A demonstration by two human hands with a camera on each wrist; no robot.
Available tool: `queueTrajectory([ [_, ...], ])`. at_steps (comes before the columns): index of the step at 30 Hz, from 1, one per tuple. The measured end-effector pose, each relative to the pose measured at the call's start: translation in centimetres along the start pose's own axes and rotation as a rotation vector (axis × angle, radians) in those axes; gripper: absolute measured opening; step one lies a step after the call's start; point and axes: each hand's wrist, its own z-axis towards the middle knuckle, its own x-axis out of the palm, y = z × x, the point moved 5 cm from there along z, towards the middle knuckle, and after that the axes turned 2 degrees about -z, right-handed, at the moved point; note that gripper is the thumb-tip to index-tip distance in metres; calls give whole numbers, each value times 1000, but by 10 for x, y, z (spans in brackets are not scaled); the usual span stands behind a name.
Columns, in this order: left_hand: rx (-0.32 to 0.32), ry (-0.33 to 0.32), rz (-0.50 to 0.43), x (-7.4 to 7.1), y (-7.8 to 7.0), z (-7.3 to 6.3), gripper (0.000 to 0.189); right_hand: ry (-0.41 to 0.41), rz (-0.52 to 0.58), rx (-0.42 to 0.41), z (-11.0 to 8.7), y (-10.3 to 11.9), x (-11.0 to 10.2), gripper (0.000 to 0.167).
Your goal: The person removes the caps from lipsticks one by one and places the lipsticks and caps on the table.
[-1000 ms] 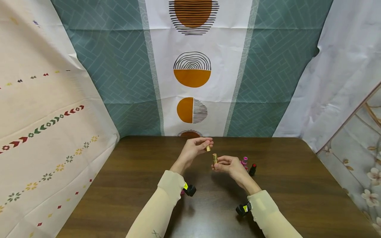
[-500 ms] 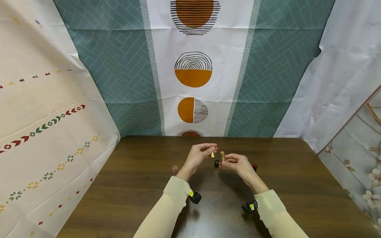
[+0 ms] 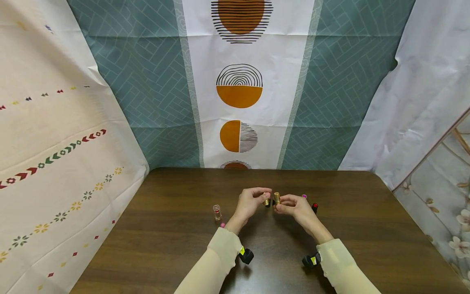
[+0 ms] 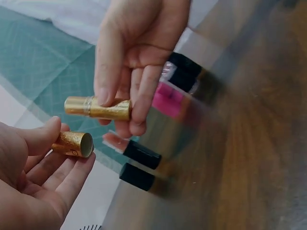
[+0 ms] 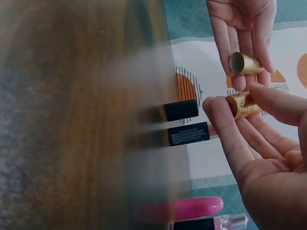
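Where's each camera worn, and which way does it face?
Head: head-worn, facing forward and down at the table; left hand, right hand, sleeves show.
Left wrist: on that wrist, facing the gold cap; both hands show.
Right wrist: on that wrist, facing the gold tube; both hands show.
Wrist views share cap and tube.

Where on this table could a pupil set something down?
The table is bare between its left edge and the clear-topped tube, between the red-topped tube and its right edge, and between the sleeves. It is crowded around the left hand, right hand and black cylinder.
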Motion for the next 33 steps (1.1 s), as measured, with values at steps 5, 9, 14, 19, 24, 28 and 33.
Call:
queueTrajectory([
  [5, 17, -39, 105, 6, 3, -5, 16, -18, -7, -3, 0, -5, 1, 34],
  [9, 19, -41, 164, 8, 6, -8, 14, -24, -45, 2, -1, -7, 3, 32],
  [14, 16, -15, 204, 11, 15, -9, 13, 4, -51, 16, -4, -5, 6, 33],
  [19, 22, -8, 233, 13, 22, -8, 12, 22, -62, 32, -5, -4, 8, 32],
  [24, 34, -14, 261, 15, 25, -6, 10, 0, -174, 52, -4, -9, 8, 27],
  [28, 46, -17, 288, 17, 27, -5, 10, -32, -239, 64, -1, -14, 9, 24],
  [33, 45, -25, 321, 19, 28, -6, 10, -65, -296, 74, 2, -15, 11, 21],
])
